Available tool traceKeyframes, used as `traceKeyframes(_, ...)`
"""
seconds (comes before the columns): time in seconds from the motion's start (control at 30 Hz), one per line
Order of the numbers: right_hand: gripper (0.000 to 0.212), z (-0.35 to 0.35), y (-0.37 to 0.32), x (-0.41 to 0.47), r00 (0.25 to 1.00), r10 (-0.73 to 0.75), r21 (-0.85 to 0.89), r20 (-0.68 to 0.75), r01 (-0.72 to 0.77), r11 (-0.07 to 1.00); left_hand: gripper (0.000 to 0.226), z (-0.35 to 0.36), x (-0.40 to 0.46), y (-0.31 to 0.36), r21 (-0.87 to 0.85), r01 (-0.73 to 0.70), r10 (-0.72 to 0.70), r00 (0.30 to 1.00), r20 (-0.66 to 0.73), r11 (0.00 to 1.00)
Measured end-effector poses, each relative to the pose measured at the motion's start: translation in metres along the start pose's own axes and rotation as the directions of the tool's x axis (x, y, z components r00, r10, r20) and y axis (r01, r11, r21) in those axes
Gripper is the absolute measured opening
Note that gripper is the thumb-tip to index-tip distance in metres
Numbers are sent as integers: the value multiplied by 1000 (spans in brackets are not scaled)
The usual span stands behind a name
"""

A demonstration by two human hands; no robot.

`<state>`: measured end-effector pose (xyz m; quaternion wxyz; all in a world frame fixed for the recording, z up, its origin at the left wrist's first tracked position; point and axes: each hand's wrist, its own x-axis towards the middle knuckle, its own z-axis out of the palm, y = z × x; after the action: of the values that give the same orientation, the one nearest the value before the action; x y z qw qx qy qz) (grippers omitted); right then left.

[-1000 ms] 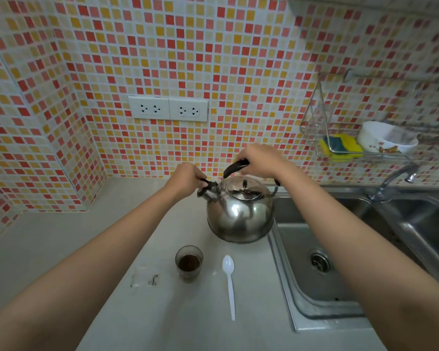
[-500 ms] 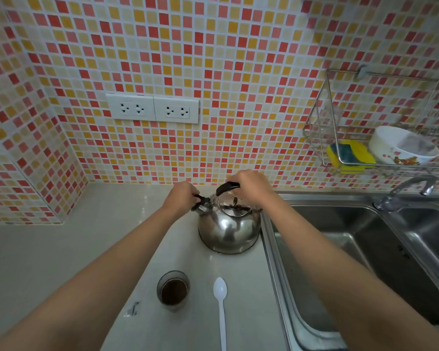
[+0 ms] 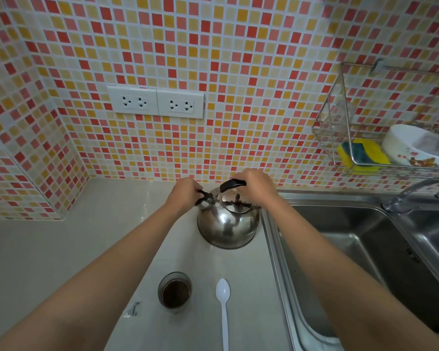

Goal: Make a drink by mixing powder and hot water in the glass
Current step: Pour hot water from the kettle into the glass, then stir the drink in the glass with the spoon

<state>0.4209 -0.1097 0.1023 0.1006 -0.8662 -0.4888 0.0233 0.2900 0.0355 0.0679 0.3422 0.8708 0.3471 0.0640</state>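
A shiny steel kettle [image 3: 228,224] stands on the pale counter next to the sink. My right hand [image 3: 257,183] grips its black top handle. My left hand [image 3: 185,192] is closed on the black cap at the kettle's spout. Nearer to me stands a small glass [image 3: 175,292] with dark brown powder at its bottom. A white plastic spoon [image 3: 223,307] lies to the right of the glass, bowl pointing away from me.
A steel double sink [image 3: 352,249] with a tap [image 3: 413,196] fills the right side. A wire rack [image 3: 345,138] on the tiled wall holds a yellow sponge [image 3: 363,154] and a white bowl [image 3: 416,145]. Two sockets [image 3: 156,103] sit on the wall. A torn wrapper scrap [image 3: 132,309] lies left of the glass.
Both hands stay on the kettle's handle and spout cap. The camera view has tilted up and pulled back, so kettle, glass and spoon sit lower in the picture.
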Motion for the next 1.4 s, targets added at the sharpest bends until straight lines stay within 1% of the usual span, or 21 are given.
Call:
traceKeyframes(0.1, 29, 3, 1, 0, 1000, 14, 23, -4, -14, 1000, 27, 2, 0, -2, -32, 9, -9, 1000, -4, 999)
traceKeyframes(0.2, 27, 3, 1, 1, 999, 28, 32, 27, -28, 999, 40, 0, -4, -6, -75, 18, -18, 1000, 5, 997)
traceKeyframes(0.23, 30, 1, 1, 1, 998, 38, 32, 40, -40, 999, 45, -3, -7, -8, -90, 21, -20, 1000, 10, 996)
traceKeyframes(0.3, 46, -4, 0, -1, 997, 70, 22, 38, -71, 997, 48, -15, -15, -13, -134, 9, -10, 1000, -6, 991)
traceKeyframes(0.33, 55, -9, -3, -5, 996, 88, 34, 13, -88, 996, 46, -22, -21, -16, -161, -6, 2, 1000, -29, 987)
traceKeyframes(0.4, 59, -20, -13, -20, 987, 117, 140, -111, -101, 985, 41, -39, -40, -24, -214, -36, 17, 996, -89, 976)
traceKeyframes(0.47, 52, -26, -29, -43, 949, 155, 258, -273, -82, 963, 37, -55, -64, -37, -273, -58, 21, 991, -136, 960)
traceKeyframes(0.5, 47, -24, -38, -57, 930, 191, 308, -313, -91, 947, 35, -61, -79, -44, -311, -72, 29, 989, -142, 948)
traceKeyframes(0.53, 41, -20, -47, -73, 920, 239, 352, -311, -122, 928, 33, -64, -95, -53, -346, -83, 38, 990, -134, 935)
traceKeyframes(0.57, 36, -11, -56, -91, 917, 299, 399, -265, -178, 899, 32, -64, -111, -62, -377, -85, 44, 992, -115, 922)
traceKeyframes(0.6, 30, 2, -63, -109, 912, 370, 438, -178, -263, 860, 32, -61, -127, -72, -408, -80, 47, 995, -89, 910)
traceKeyframes(0.67, 24, 36, -76, -145, 873, 486, 442, 53, -457, 772, 44, -44, -157, -94, -483, -48, 41, 999, -26, 874)
traceKeyframes(0.73, 21, 72, -85, -179, 798, 549, 364, 249, -603, 710, 77, -24, -182, -112, -518, -11, 37, 999, 39, 855)
traceKeyframes(0.77, 19, 88, -88, -194, 761, 567, 313, 314, -647, 695, 94, -14, -191, -119, -525, 8, 33, 997, 70, 851)
traceKeyframes(0.87, 22, 123, -98, -230, 661, 618, 211, 425, -736, 643, 122, 15, -208, -132, -549, 53, 15, 993, 120, 834)
traceKeyframes(0.93, 26, 136, -103, -244, 628, 647, 194, 433, -766, 613, 128, 30, -212, -137, -570, 76, 11, 989, 148, 818)
traceKeyframes(1.03, 27, 148, -106, -251, 621, 672, 198, 404, -776, 598, 123, 45, -215, -140, -577, 79, 5, 990, 143, 813)
traceKeyframes(1.17, 22, 154, -105, -250, 607, 694, 248, 388, -794, 555, 99, 49, -216, -135, -573, 54, -22, 998, 63, 818)
traceKeyframes(1.23, 15, 152, -104, -251, 611, 699, 295, 371, -791, 536, 92, 50, -215, -134, -568, 57, -35, 998, 49, 821)
traceKeyframes(1.3, 4, 147, -102, -251, 619, 716, 386, 322, -777, 498, 86, 51, -213, -133, -582, 59, -42, 998, 43, 811)
traceKeyframes(1.4, 16, 132, -95, -249, 613, 759, 653, 218, -670, 353, 81, 50, -213, -131, -596, 61, -50, 998, 35, 800)
